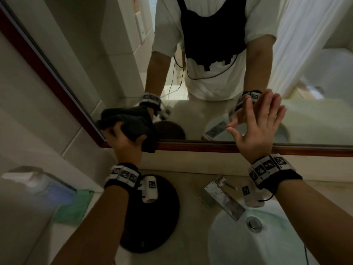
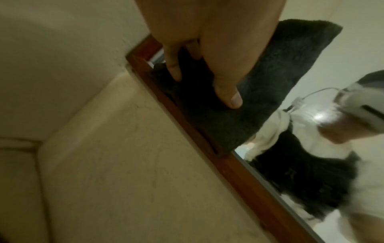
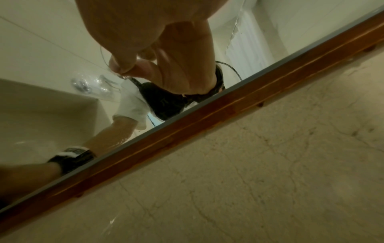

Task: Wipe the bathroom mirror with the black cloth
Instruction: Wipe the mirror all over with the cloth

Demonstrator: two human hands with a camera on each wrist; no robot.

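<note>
Black terry cloth (image 1: 131, 123), 1, gripped by left hand (image 1: 122, 140) at 1 wood-framed mirror (image 1: 114, 54) corner; right hand (image 1: 256, 129) flat, fingers spread on glass.

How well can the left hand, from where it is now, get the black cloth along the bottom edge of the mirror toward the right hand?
Probably yes. The left hand grips the black cloth at the mirror's lower left corner, and the glass is bare up to the right hand, which lies flat on it and would block the rest.
</note>
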